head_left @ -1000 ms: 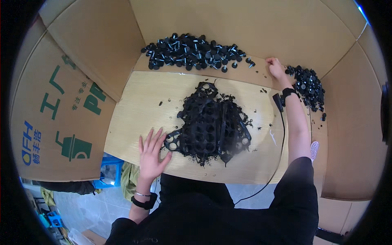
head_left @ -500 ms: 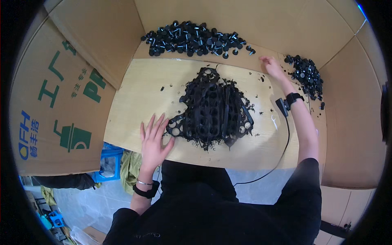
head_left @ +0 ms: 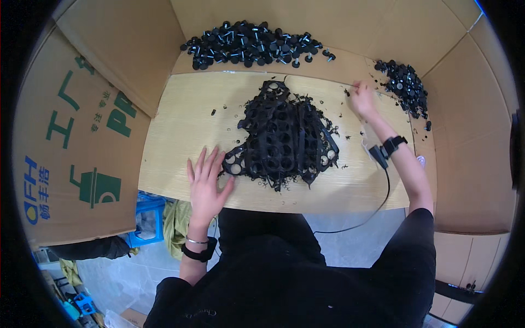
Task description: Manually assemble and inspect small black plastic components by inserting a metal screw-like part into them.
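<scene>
My left hand (head_left: 205, 183) lies with its fingers spread on the pale wooden board, holding nothing. Its thumb and fingertips are beside the lower left corner of a pile of black perforated sheets (head_left: 272, 134), full of round holes and ragged at the edges. Toward the far right of the board is my right hand (head_left: 362, 99), its fingers curled together. Tiny black scraps (head_left: 346, 93) lie close to its fingertips; whatever the fingers pinch, if anything, is too small to make out.
Black round-headed screws (head_left: 246, 46) are heaped along the back cardboard wall. Small black parts (head_left: 404, 87) form another heap at the right. A black cable (head_left: 377, 199) runs from the device on my right wrist. Cardboard walls (head_left: 87, 136) enclose the board. A blue stool (head_left: 147, 218) stands below left.
My right hand has drawn slightly nearer, and its fingers are more curled. The left hand stays spread beside the black sheets. The whole view has shifted a little.
</scene>
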### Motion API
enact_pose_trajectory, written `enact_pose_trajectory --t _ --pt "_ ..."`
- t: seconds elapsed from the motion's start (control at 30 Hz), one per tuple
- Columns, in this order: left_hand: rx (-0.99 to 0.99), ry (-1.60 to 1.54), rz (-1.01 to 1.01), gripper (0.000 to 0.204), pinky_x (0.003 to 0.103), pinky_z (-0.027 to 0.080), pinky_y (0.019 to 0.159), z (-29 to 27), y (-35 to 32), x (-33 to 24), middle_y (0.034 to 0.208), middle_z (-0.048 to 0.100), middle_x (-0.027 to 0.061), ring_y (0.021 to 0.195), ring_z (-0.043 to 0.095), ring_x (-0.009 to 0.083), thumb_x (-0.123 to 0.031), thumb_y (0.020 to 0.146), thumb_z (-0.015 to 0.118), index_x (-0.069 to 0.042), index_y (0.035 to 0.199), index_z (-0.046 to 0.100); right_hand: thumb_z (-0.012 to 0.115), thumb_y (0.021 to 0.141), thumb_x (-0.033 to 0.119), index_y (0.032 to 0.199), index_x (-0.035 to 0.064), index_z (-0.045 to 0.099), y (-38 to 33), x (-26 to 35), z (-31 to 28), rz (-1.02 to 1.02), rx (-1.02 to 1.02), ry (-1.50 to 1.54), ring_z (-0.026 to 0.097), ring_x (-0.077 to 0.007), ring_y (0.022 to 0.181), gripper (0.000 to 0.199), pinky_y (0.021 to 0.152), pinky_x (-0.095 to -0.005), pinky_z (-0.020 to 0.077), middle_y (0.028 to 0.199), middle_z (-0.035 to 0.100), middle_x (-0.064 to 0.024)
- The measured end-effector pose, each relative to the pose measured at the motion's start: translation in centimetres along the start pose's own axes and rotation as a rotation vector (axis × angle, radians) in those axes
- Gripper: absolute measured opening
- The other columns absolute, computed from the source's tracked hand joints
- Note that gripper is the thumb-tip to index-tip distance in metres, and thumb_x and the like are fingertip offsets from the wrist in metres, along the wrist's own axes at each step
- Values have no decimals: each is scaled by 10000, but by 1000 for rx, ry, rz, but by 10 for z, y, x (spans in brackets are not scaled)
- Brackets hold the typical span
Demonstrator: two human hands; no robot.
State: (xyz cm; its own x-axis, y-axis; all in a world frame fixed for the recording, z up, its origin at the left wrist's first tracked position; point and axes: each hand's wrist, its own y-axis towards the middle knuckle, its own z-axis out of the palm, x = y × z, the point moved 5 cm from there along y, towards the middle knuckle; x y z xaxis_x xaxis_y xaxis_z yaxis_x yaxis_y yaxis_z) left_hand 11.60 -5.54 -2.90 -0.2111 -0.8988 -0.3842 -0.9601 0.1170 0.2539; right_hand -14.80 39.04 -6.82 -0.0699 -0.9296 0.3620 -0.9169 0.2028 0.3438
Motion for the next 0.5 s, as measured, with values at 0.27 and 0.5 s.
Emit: enact_pose_trajectory --t 0.27,0.5 --pt "188 -201 -46 748 511 42 1192 -7 0 13 1607 165 154 1499 102 299 -296 914 569 -53 1529 218 589 906 232 1146 6 573 -35 57 7 -266 305 407 528 -331 1120 330 987 -412 400 1155 583 -196" --pt "307 -157 -195 739 440 22 1204 5 78 99 1608 -14 220 1495 -21 338 -429 1017 376 1 1535 72 481 1000 330 1333 -67 435 -73 126 25 -414 473 393 352 -381 1361 521 1156 -411 254 1407 407 -266"
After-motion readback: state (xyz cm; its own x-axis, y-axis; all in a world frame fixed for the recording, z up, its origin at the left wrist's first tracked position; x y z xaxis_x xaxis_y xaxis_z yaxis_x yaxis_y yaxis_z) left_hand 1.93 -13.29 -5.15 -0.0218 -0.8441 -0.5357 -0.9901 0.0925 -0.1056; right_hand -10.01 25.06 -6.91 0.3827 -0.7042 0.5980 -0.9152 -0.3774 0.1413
